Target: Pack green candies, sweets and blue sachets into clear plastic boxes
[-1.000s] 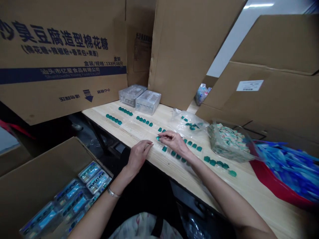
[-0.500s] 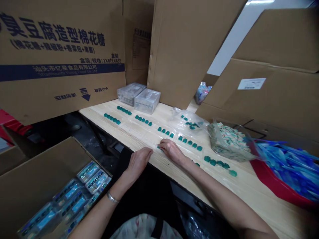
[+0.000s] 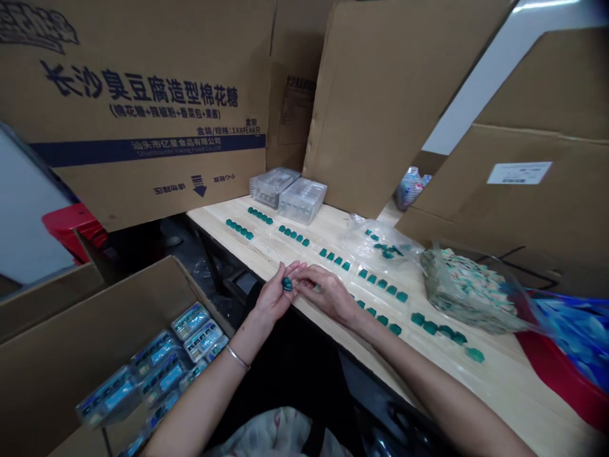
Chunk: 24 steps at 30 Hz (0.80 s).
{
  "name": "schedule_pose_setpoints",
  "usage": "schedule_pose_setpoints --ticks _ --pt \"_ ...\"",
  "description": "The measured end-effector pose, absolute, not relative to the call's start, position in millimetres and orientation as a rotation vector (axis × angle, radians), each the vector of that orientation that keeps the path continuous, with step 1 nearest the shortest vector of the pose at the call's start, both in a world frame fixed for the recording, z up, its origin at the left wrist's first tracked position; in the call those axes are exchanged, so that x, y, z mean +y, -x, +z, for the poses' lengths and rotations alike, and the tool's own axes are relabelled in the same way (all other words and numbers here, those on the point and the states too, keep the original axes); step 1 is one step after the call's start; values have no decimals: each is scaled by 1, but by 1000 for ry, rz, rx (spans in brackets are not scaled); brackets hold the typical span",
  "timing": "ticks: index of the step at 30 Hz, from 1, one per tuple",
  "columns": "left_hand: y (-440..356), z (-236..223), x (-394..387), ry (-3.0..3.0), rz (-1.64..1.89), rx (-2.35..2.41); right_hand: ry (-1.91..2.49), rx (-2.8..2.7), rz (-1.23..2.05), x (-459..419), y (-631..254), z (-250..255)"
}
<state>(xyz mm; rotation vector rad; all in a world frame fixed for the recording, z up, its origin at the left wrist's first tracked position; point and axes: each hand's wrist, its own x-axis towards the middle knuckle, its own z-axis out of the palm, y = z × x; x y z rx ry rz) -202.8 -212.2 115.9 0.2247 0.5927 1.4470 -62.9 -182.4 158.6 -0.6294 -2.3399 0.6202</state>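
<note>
Across the tabletop [image 3: 499, 374], teal pieces [image 3: 380, 285] sit in rows. The left hand [image 3: 272, 299] has turned palm-up, one teal piece [image 3: 287, 284] lying on its open fingers; the right hand [image 3: 328, 295] curls beside it, perhaps pinching something.

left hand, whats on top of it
A small teal piece lies on the upturned left hand, near the right hand's fingers. The skin directly beneath the piece is covered, and so is the piece's own underside.

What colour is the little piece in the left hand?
Teal, shown best in the head view, on the piece lying in the left hand.
</note>
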Motion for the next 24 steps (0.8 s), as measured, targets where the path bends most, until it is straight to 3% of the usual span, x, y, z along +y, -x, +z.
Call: schedule_pose_setpoints --ticks 6,13,24 --pt "196 129 -214 -232 1494 569 698 -2141 743 -185 85 146" --pt "200 122 -228 -350 1485 530 862 -1770 1252 -170 75 148" --pt "209 118 -228 -569 1490 714 876 -1626 1375 -171 72 161"
